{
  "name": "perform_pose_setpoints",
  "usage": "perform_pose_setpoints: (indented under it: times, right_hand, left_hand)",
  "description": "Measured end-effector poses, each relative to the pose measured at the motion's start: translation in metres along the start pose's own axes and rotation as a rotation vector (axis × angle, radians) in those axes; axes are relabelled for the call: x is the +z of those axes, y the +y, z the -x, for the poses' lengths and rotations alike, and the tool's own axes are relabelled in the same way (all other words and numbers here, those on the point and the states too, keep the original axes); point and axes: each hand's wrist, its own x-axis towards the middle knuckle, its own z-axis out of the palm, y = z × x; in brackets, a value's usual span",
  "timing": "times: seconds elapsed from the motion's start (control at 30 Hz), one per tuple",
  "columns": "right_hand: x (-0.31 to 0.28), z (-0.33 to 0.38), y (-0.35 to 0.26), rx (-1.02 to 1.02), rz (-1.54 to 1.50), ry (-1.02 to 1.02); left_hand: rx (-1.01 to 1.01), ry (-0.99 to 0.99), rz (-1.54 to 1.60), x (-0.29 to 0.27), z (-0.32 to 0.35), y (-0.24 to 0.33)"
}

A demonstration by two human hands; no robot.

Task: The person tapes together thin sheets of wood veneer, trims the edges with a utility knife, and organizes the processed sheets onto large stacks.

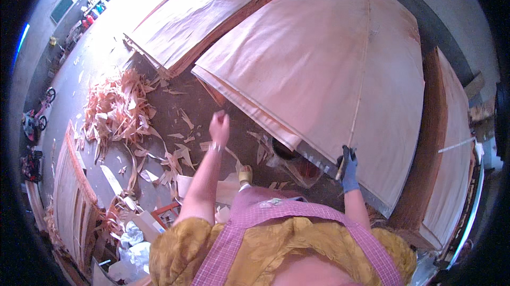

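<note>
Right hand [349, 169], gloved in blue, clamped on a thin wooden strip [357, 89] at the near edge of the top veneer sheet [319, 57]. Left hand [219, 126] bare, raised, fingers loosely closed, holding nothing visible, above scrap-strewn floor [101, 57]. Scrap pile [119, 108] further left.

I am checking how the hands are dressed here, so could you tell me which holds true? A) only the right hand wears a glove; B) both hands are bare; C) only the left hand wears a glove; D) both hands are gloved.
A: the right hand wears a dark blue glove at the near edge of the veneer sheet, while the left hand is bare and raised over the scrap-strewn floor.
</note>
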Motion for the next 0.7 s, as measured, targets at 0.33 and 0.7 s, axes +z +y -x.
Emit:
perform_pose_setpoints:
  times: [0.33, 0.7]
  right_hand:
    - [0.047, 0.061, -0.008, 0.120, -0.037, 0.104]
    - [-0.010, 0.072, 0.062, -0.222, 0.372, 0.343]
  left_hand:
    - [-0.725, 0.186, 0.830, 0.065, -0.246, -0.017]
    - [-0.535, 0.121, 0.875, 0.094, -0.290, 0.017]
